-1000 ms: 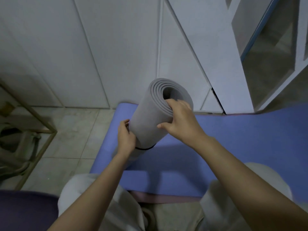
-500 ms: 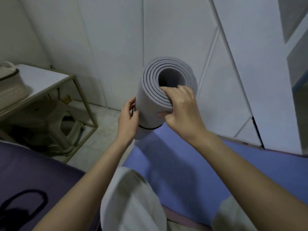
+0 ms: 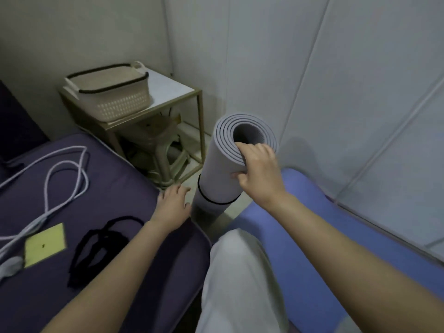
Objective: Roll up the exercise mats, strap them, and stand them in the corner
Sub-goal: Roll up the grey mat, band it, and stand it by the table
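1. Far left: white cord (image 3: pixel 64 164) looped on dark purple cushion (image 3: pixel 115 248); yellow card (image 3: pixel 45 245) beside it, black strap (image 3: pixel 96 241) lying loose just right of card.
2. Upper left: cream basket (image 3: pixel 113 97) with black rim on small gold-framed desk (image 3: pixel 173 92); stool (image 3: pixel 163 145) tucked underneath.
3. Left hand (image 3: pixel 171 205) resting flat on cushion edge, fingers spread apart, gripping nothing; just beside the roll, not touching it.
4. Centre: grey rolled mat (image 3: pixel 223 169) standing near-upright on floor (image 3: pixel 192 145) between desk and white wall panel (image 3: pixel 336 92), open spiral end up. Black band (image 3: pixel 216 200) around lower part.
5. Right hand (image 3: pixel 258 169) clamped on top rim of roll: fingers hooked over the edge layers, thumb pressed on outer surface.
6. Right: blue mat (image 3: pixel 324 236) lying flat on floor along wall, unrolled. Pale trouser leg (image 3: pixel 237 284) in foreground between cushion and blue mat.
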Motion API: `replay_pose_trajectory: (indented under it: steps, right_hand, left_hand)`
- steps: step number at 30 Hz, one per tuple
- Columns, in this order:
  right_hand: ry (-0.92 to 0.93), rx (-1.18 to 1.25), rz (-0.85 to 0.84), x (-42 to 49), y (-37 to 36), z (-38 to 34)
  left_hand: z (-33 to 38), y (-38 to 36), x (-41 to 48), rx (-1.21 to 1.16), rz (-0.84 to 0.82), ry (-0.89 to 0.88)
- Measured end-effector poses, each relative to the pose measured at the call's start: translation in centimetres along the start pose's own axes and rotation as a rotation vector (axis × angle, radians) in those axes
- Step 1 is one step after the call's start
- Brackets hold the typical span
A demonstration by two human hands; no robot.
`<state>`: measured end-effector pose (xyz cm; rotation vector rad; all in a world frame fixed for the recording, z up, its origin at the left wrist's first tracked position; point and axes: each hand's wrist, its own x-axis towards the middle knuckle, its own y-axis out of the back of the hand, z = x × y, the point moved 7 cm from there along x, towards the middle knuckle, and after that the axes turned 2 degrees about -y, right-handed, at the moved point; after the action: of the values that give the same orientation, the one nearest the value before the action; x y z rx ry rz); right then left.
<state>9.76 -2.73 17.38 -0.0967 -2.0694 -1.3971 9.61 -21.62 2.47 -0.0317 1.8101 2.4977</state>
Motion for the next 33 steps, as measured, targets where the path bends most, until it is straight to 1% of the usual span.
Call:
replay_pose_trajectory:
  steps: [4, 6, 10, 15, 20, 25, 27, 30, 33]
  right_hand:
    - [0.053, -0.011, -0.102, 0.6, -3.3, -1.8]
    - [0.067, -0.018, -0.142, 0.7, -4.7, -2.3]
    - [0.072, -0.022, -0.159, 1.8, -6.6, -3.5]
    - [0.086, -0.042, -0.244, 4.5, -8.0, -4.4]
    - [0.056, -0.121, -0.324, 6.4, -8.3, -3.2]
    - [0.062, -0.150, -0.339, 7.8, -8.7, -2.1]
    - [0.086, -0.146, -0.347, 8.2, -9.0, -2.1]
    - [0.143, -0.137, -0.409, 9.2, -9.7, -2.1]
    - [0.189, -0.115, -0.422, 10.1, -10.0, -1.8]
  left_hand:
    - [-5.3, -3.5, -2.2, 0.123, -0.204, 0.161]
    - [-6.6, -4.4, -2.8, 0.151, -0.241, 0.191]
    - [-7.5, -4.8, -2.7, 0.130, -0.243, 0.185]
    - [-8.9, -4.4, -1.9, 0.100, -0.281, 0.184]
    - [-10.0, -3.9, -0.7, 0.063, -0.324, 0.226]
    - [-10.0, -3.8, 0.1, 0.069, -0.348, 0.284]
    - [-9.9, -3.8, 0.2, 0.084, -0.351, 0.304]
    - [-9.7, -3.8, 0.1, 0.115, -0.350, 0.318]
    - [-9.8, -3.9, 0.3, 0.132, -0.319, 0.352]
